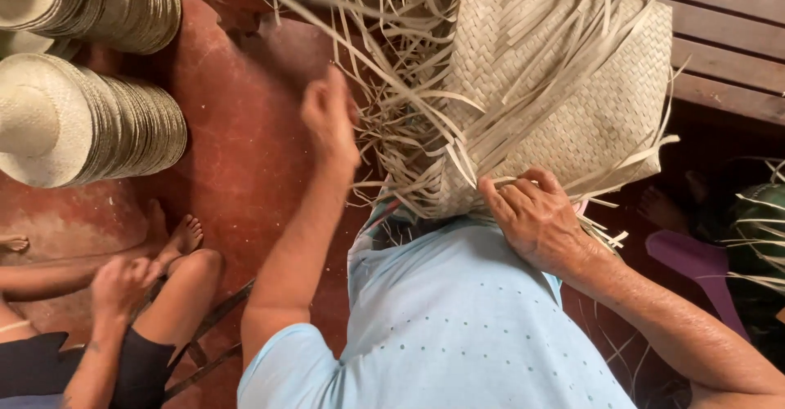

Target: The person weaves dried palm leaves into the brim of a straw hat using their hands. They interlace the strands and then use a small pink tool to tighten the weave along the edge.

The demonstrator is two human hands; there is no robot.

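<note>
A half-woven straw piece (564, 82) of pale palm strips rests over my lap, loose strips (392, 65) fanning out to the left and top. My right hand (536, 217) grips its lower edge, fingers closed on the weave. My left hand (331, 119) is raised beside the loose strips, blurred, fingers bunched at them; whether it pinches a strip is unclear. I wear a light blue shirt (450, 319).
Two stacks of finished straw hats (90, 119) lie on the red floor (237, 155) at the left. Another person sits at lower left, a hand (123, 282) on a knee. Wooden planks (728, 41) run along the top right; a purple sandal (695, 266) at right.
</note>
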